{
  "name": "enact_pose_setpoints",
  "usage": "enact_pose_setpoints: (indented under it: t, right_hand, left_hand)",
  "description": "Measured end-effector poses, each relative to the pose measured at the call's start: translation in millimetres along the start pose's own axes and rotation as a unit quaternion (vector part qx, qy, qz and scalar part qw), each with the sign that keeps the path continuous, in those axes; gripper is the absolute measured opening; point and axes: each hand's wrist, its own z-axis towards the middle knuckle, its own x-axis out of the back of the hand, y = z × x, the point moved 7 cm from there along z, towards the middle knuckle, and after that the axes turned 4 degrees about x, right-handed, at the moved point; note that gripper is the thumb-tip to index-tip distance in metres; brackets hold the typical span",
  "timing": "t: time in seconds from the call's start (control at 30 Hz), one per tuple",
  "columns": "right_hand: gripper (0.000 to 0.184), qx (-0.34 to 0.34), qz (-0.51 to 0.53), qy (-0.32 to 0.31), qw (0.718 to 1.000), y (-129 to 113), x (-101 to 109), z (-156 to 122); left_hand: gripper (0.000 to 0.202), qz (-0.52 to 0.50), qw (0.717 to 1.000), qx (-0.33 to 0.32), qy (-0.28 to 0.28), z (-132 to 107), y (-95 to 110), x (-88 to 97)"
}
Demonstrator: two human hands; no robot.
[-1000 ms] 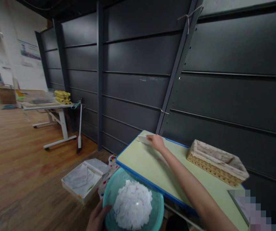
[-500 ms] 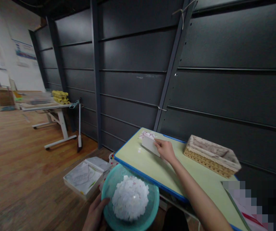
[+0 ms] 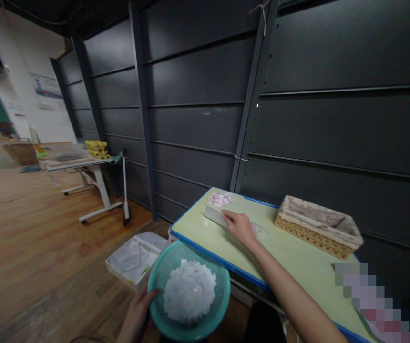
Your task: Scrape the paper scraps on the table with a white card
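Observation:
My left hand [image 3: 143,301] grips the left rim of a teal plastic colander [image 3: 224,305], held beside the table's near edge. A heap of small white paper scraps [image 3: 189,291] fills its middle. Over the pale yellow table [image 3: 240,250], my right hand [image 3: 238,227] pinches a flat white rectangular piece [image 3: 215,215], standing on its long edge. Its exact kind I cannot make out. Just beyond it, at the table's far left corner, lies a small pile of white and pinkish scraps [image 3: 220,198]. One loose white scrap [image 3: 205,223] is on the near side.
A cloth-lined woven basket [image 3: 312,236] stands at the table's back right. An open white box [image 3: 133,262] lies on the floor to the left. Dark metal panels [image 3: 198,124] rise behind the table. Farther left are a white-legged table [image 3: 99,183] and a broom [image 3: 125,190].
The white piece in my right hand has shifted slightly left and away from the scrap pile, which shows more fully. My view has turned a little left. The left hand keeps its hold on the colander.

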Motion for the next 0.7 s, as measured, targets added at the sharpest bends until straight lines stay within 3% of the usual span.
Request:
enact_pose_setpoints:
  t: [0.1,0.37,0.7]
  right_hand:
    - [0.032,0.010,0.016,-0.017,1.000,-3,-5,-1]
    - [0.030,0.039,0.024,-0.026,0.999,-10,-1,-6]
    - [0.030,0.063,0.014,-0.046,0.997,-14,2,-7]
  left_hand:
    - [0.044,0.011,1.000,-0.006,0.008,-3,4,-0.9]
    - [0.062,0.029,0.999,0.029,-0.004,2,0,2.1]
    - [0.045,0.000,1.000,0.007,-0.018,-20,25,-9.1]
